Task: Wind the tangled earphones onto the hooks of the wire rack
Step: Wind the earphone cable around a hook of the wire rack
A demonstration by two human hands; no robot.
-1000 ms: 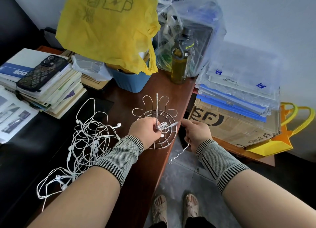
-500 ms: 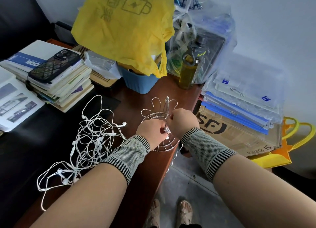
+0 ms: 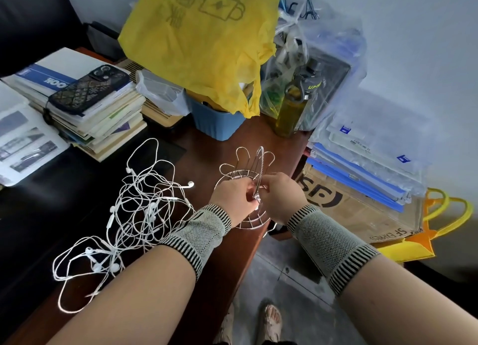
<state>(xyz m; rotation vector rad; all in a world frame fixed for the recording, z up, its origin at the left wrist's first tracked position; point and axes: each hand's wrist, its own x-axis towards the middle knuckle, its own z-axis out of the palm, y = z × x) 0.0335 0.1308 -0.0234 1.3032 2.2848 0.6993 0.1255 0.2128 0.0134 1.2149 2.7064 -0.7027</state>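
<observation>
A dark brown table [image 3: 225, 148] holds the work, its left part covered by a black mat. On that mat, left of the left forearm, lies the tangled earphones [image 3: 134, 212]: a loose white heap of thin cable in many overlapping loops, with several earbuds and small inline remotes scattered through it and one long loop trailing toward the near edge. Right of it, at the table's right edge, stands the wire rack [image 3: 245, 174], a round silver base of radial spokes with rounded hooks rising along its far side and a taller upright piece near the middle. The left hand [image 3: 232, 198] and the right hand [image 3: 280, 200] meet over the rack's centre, fingers of both curled and pinching a small bunch of white cable against the upright; both wrists wear grey knit bands with black stripes. A short bit of cable hangs below the right hand off the table's edge.
</observation>
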